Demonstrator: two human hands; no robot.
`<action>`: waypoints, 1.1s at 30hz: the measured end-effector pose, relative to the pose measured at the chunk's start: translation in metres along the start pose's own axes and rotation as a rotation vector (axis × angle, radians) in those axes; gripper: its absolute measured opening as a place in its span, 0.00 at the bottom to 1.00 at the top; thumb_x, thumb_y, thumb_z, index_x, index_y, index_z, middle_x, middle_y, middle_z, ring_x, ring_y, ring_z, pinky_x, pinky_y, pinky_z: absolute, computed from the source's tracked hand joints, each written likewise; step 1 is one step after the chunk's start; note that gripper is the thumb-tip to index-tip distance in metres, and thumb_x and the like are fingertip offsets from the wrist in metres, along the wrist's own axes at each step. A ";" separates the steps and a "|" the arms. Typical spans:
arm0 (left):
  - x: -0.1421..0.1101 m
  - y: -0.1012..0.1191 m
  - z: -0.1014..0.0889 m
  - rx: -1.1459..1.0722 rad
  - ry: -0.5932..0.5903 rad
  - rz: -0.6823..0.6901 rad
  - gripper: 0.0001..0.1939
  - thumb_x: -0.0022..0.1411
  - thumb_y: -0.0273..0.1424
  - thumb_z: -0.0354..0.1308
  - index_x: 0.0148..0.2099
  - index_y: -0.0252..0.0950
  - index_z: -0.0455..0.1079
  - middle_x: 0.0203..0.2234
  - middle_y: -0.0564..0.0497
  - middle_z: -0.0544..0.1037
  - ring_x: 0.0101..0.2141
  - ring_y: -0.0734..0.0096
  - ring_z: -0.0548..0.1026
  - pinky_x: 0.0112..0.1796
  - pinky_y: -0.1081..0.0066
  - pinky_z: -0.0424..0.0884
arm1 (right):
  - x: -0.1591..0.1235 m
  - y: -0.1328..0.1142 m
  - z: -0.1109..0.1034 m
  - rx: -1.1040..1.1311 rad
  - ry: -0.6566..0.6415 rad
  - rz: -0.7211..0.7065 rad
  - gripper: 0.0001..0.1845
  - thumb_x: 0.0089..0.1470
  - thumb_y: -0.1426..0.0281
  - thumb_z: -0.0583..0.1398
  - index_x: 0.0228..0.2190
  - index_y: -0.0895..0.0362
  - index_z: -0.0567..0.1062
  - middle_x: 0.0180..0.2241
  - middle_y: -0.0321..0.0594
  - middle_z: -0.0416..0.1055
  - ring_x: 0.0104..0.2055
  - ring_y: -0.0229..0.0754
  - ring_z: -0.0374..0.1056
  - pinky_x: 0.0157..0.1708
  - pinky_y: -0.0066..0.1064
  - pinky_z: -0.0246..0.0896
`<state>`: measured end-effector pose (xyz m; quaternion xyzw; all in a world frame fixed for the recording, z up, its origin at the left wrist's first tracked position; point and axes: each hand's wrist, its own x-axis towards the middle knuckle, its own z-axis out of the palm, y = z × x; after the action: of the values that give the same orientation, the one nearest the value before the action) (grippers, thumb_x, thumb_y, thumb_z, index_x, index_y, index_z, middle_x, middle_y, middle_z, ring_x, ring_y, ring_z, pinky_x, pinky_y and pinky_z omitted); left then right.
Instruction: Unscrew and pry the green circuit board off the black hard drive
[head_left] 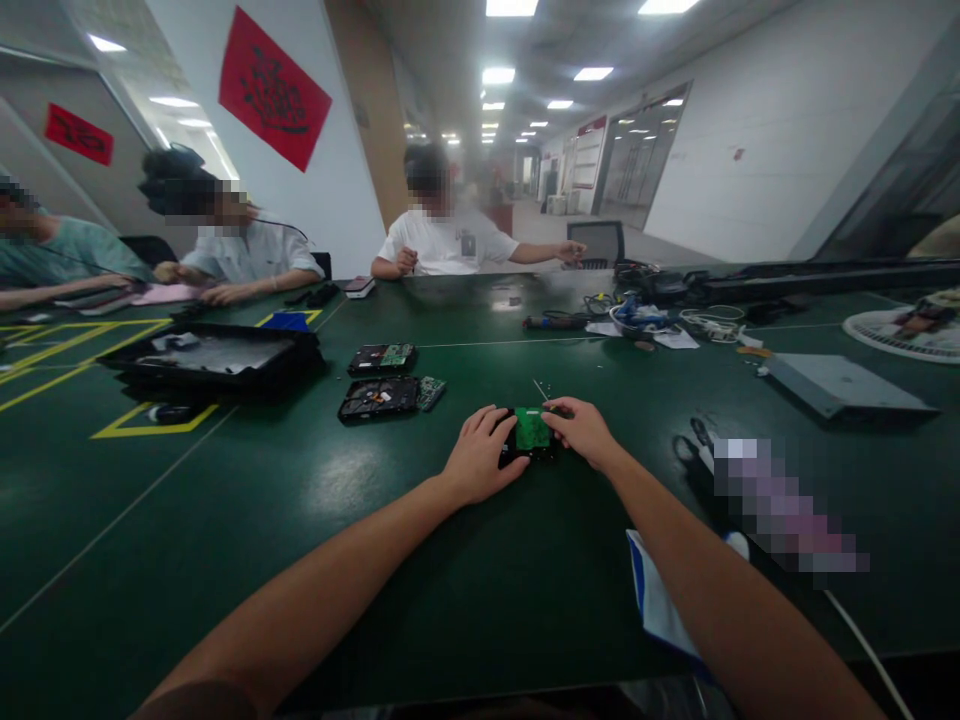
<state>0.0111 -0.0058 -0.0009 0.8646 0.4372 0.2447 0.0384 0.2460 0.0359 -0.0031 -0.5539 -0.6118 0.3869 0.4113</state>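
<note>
Two hands at work on a hard drive (532, 430), out in the middle of the counter (270, 560).
The drive lies with its green board facing up, well in from the near edge; the left hand (480, 457) clasps its left side, thumb toward that edge and fingers on the far side, while the right hand (583, 430) pinches a thin rod (539, 388) at the drive's right far corner, tiny bits (548, 386) scattered just beyond; left of these sit two more drives (379, 398) and a loose circuit board (431, 392), then a black tray (217, 355) toward the left edge; over on the right I see a flat metal box (847, 385), with tangled cables (645, 318) near the far edge, where a person in white (457, 240) sits.
</note>
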 end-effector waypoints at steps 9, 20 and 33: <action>0.000 0.001 -0.003 0.016 -0.020 0.017 0.36 0.65 0.48 0.58 0.69 0.37 0.59 0.64 0.39 0.66 0.65 0.47 0.59 0.65 0.45 0.58 | -0.004 -0.006 -0.003 -0.155 0.051 0.010 0.17 0.57 0.59 0.63 0.45 0.56 0.78 0.29 0.38 0.76 0.21 0.35 0.67 0.18 0.26 0.60; 0.001 0.006 -0.006 0.029 -0.043 0.092 0.30 0.65 0.45 0.59 0.66 0.40 0.65 0.63 0.43 0.69 0.65 0.47 0.60 0.64 0.45 0.58 | -0.002 -0.003 -0.005 -0.221 0.054 -0.032 0.18 0.57 0.61 0.62 0.47 0.55 0.78 0.30 0.37 0.77 0.26 0.37 0.71 0.26 0.28 0.66; 0.004 0.013 -0.008 0.069 -0.048 0.128 0.34 0.66 0.46 0.57 0.69 0.37 0.60 0.69 0.41 0.61 0.68 0.49 0.57 0.66 0.48 0.55 | 0.003 0.000 -0.011 -0.478 0.235 -0.255 0.12 0.59 0.65 0.60 0.43 0.53 0.79 0.40 0.38 0.79 0.41 0.43 0.74 0.45 0.36 0.66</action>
<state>0.0188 -0.0117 0.0110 0.8972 0.3883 0.2104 0.0034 0.2565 0.0396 0.0008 -0.5946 -0.6984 0.1103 0.3827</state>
